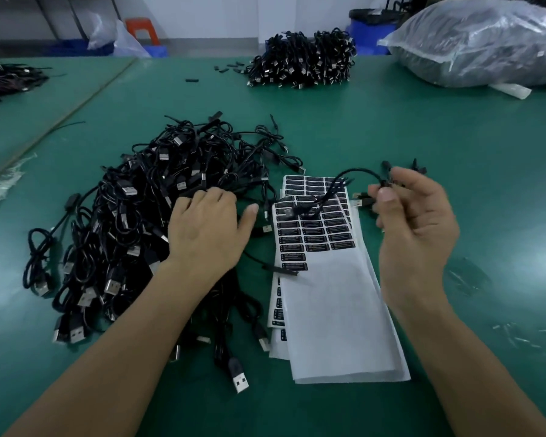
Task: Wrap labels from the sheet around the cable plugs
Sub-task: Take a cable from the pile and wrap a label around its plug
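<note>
Labels [316,231] sit in black rows on the white sheet [334,310], which lies on the green worktop [454,127] between my hands. My right hand [416,228] is raised, its grip pinching a short black cable [358,169] that droops onto the sheet. My left hand [207,228] rests on the cable pile [123,216], fingertips buried; I cannot tell whether its grip holds anything.

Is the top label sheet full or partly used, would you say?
Partly used: the label sheet has labels only at its far end; the rest is bare.
</note>
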Demonstrator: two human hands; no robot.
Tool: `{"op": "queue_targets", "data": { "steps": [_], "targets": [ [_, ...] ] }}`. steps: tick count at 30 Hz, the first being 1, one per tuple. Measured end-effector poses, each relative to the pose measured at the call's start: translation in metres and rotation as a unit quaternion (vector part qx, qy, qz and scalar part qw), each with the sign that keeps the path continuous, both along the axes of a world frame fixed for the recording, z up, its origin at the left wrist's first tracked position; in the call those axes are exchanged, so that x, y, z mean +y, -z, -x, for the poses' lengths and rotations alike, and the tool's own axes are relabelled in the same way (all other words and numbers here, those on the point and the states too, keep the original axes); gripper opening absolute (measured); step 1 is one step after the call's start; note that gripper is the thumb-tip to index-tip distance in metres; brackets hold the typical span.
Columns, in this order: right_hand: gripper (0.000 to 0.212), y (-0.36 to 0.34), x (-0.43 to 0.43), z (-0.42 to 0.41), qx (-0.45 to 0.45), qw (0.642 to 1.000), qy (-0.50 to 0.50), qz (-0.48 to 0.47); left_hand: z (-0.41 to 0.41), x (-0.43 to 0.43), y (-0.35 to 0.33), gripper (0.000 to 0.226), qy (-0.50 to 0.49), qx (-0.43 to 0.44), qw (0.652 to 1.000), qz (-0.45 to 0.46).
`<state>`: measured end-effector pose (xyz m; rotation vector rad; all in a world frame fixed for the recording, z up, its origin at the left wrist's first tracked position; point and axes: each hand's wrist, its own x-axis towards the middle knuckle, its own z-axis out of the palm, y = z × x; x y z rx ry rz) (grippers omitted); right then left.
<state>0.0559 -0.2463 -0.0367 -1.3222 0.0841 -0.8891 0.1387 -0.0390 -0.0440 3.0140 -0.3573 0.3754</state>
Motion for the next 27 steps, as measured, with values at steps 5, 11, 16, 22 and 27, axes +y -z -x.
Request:
{"op": "queue_targets", "data": {
  "steps": [5,11,16,22,27],
  "targets": [
    [0.026,0.004,0.011,0.003,0.023,0.993,-0.11,0.018,0.005,0.004,-0.007,0.042,0.056,-0.008,0.995,0.087],
    [0.016,0.0,0.014,0.006,0.015,0.978,-0.209,0.016,0.033,-0.011,-0.037,0.069,0.286,-0.035,0.934,0.209],
    [0.016,0.0,0.013,0.008,0.038,0.968,-0.239,0.068,0.043,-0.024,-0.036,0.044,0.335,-0.016,0.914,0.227],
    [0.005,0.008,0.006,0.007,0.229,0.937,-0.005,0.265,0.039,-0.012,-0.017,0.046,0.255,-0.019,0.943,0.211],
    [0.08,0.007,-0.001,0.01,0.414,0.824,0.008,0.386,0.044,-0.013,-0.018,0.022,0.204,-0.008,0.959,0.199]
  ]
}}
